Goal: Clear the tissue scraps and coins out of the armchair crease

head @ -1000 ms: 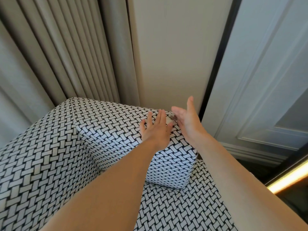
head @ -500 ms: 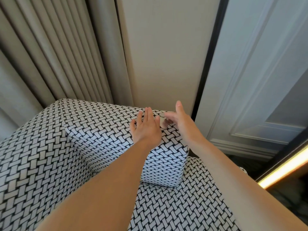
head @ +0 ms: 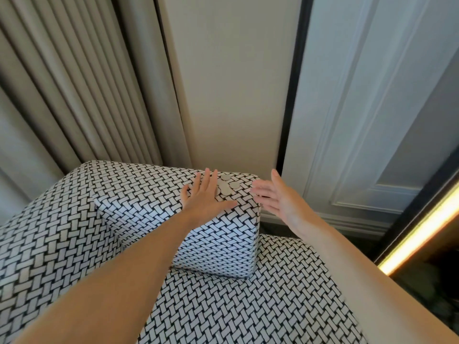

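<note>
Left hand (head: 207, 197) flat, fingers straight, on the armchair (head: 139, 194) arm top, mid-frame. Three coins (head: 227, 186), maybe more, lie just beside its fingertips. Right hand (head: 278, 198) spread wide, holding nothing, just right of them

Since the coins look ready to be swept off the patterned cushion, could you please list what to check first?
1. Coins lie loose on top of the patterned cushion: ok.
2. Left hand flat beside the coins: ok.
3. Right hand open at the cushion's edge: ok.
4. Right palm low enough to catch: cannot tell.
5. Tissue scraps located: not ok, none in view.
</note>
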A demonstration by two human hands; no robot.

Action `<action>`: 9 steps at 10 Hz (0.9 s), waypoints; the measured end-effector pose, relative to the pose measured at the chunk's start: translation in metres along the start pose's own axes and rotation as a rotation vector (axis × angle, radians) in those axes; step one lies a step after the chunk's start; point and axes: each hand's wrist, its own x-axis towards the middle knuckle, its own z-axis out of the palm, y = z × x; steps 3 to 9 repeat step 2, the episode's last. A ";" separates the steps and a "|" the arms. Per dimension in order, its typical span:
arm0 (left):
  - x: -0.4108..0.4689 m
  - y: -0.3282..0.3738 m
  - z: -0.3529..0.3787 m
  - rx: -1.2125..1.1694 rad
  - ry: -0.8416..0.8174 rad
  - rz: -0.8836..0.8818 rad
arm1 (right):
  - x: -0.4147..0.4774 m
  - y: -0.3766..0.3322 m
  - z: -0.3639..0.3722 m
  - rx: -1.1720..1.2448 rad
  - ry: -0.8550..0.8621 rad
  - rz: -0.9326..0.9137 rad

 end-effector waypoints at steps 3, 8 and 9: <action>-0.029 0.062 0.018 0.174 0.213 0.091 | -0.060 -0.007 -0.070 -0.343 0.048 -0.045; -0.029 0.062 0.018 0.174 0.213 0.091 | -0.060 -0.007 -0.070 -0.343 0.048 -0.045; -0.029 0.062 0.018 0.174 0.213 0.091 | -0.060 -0.007 -0.070 -0.343 0.048 -0.045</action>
